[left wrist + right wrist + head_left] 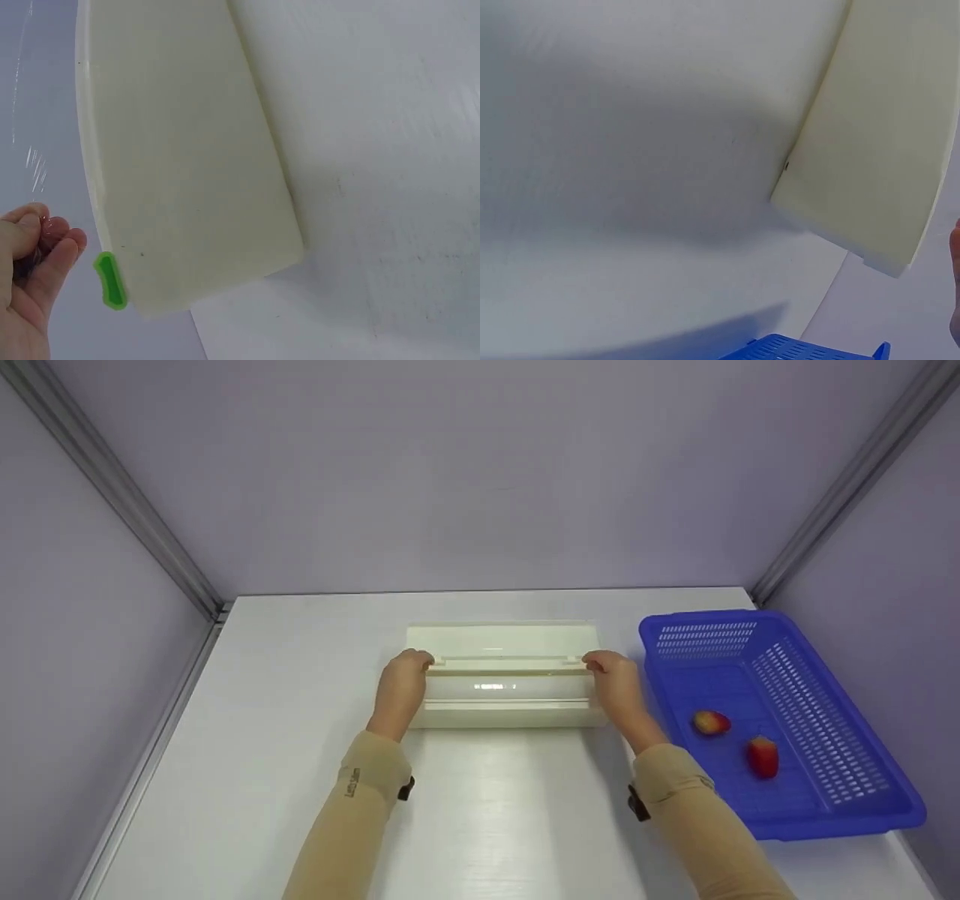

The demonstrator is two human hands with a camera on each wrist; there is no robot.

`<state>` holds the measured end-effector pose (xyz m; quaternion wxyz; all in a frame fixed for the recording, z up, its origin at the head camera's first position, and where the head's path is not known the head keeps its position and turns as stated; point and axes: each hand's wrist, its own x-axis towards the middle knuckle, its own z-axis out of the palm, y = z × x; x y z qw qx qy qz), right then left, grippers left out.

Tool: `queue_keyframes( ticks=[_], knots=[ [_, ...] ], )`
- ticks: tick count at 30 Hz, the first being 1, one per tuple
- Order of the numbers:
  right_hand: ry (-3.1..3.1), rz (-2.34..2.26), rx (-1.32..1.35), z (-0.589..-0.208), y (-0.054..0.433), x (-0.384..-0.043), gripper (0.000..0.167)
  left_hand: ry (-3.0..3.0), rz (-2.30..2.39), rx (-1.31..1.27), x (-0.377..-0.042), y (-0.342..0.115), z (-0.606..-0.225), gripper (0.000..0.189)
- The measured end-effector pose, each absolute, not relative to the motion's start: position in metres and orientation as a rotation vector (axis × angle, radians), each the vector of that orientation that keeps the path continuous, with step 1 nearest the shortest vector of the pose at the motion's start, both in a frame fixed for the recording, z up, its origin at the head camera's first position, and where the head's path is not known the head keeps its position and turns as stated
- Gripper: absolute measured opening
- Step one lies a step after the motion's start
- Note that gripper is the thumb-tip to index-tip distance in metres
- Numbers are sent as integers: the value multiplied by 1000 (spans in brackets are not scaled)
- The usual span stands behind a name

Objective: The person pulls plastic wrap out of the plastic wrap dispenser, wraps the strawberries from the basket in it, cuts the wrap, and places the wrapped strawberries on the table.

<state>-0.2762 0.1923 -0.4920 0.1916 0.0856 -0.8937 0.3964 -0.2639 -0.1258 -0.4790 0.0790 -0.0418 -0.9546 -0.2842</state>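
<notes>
A cream cling film dispenser point(510, 716) lies on the white table with its lid point(502, 639) raised at the back and a roll of clear film point(457, 688) inside. My left hand point(405, 684) is over the dispenser's left end; in the left wrist view, thumb and fingers point(56, 262) pinch the transparent cling film point(36, 169), which stretches upward. Over the right end, my right hand point(618, 684) has its fingertips curled at the film's other corner. Only a sliver of the right hand point(955, 277) shows in the right wrist view, so its grip is hidden there.
A blue plastic basket point(851, 705) stands to the right of the dispenser, close to the right forearm. Two strawberries, one red point(763, 757) and one yellowish red point(711, 723), lie in it. A green tab point(111, 281) sits at the dispenser's end. Walls enclose the table.
</notes>
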Motion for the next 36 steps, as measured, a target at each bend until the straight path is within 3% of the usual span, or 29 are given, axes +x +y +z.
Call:
queue_keyframes(
  ticks=[14, 36],
  knots=[
    [-2578, 983, 249, -459, 199, -275, 21, -2758, -850, -200, -262, -130, -450, 19],
    [-2428, 903, 395, -417, 204, -274, 17, -2546, -789, -311, -259, -135, -413, 16]
  ],
)
